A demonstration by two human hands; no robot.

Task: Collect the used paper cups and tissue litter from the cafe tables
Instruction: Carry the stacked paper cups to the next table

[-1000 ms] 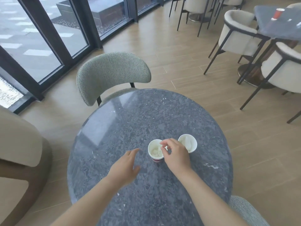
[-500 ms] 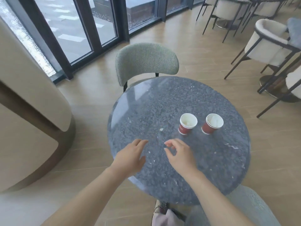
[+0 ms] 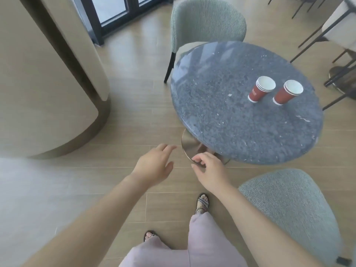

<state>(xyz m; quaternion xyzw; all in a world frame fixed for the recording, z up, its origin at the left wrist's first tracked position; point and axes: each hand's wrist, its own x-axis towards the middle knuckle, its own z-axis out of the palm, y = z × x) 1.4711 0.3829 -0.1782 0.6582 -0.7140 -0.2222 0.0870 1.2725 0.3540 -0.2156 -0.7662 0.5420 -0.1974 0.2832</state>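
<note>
Two empty hands is all I have to work with. My left hand [image 3: 154,166] hangs with the fingers spread and slack. My right hand [image 3: 210,170] has loosely curled fingers, thumb close to forefinger, and I see nothing pinched between them. Both hover over the floor just off the near-left rim of the table [image 3: 240,132], above its metal base [image 3: 189,145].

What I'm after stands upright toward the table's right side, well apart from my hands: a stacked-rim cup [image 3: 261,89], which I take to be several nested, and a second cup [image 3: 288,92] just beside it, not touching. A pale scrap [image 3: 229,95] lies left of them. It may be tissue, but it is too small to tell.

The risk is the long reach across the stone. A knuckle could tip these tall, light cups and send one rolling off the right rim. Lifting the nested one by its top rim could pull out only the inner cup. My forearm could also sweep the scrap to the floor, and the near chair [image 3: 289,209] crowds my right elbow.
</note>
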